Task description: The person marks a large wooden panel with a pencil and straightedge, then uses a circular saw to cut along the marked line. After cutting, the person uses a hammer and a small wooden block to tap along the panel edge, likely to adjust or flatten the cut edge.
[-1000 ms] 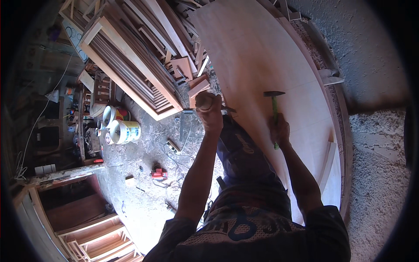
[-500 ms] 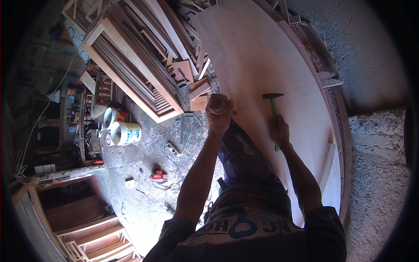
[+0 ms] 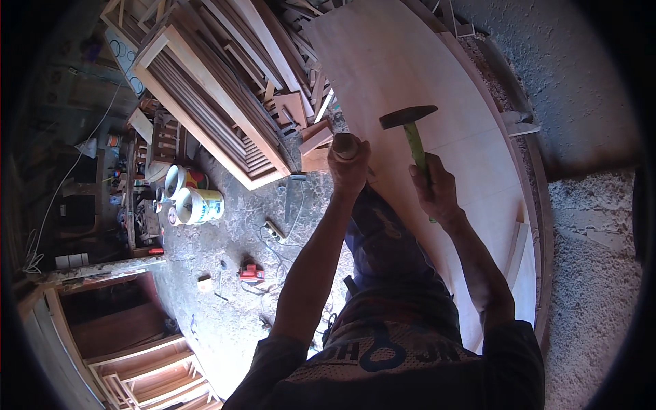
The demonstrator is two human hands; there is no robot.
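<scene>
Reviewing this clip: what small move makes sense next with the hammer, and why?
Probably bring the hammer down onto the round-ended tool: the left hand grips it with that end uncovered, facing up, and the right hand holds the hammer, its head off to the right, not touching.

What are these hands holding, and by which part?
The right hand holds a green-handled, dark-headed hammer by its handle; the left hand grips a brownish object near its rounded end, kind unclear.

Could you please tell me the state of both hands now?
Left hand: closed around a round-ended handle.
Right hand: closed, holding a green-handled hammer.
</scene>
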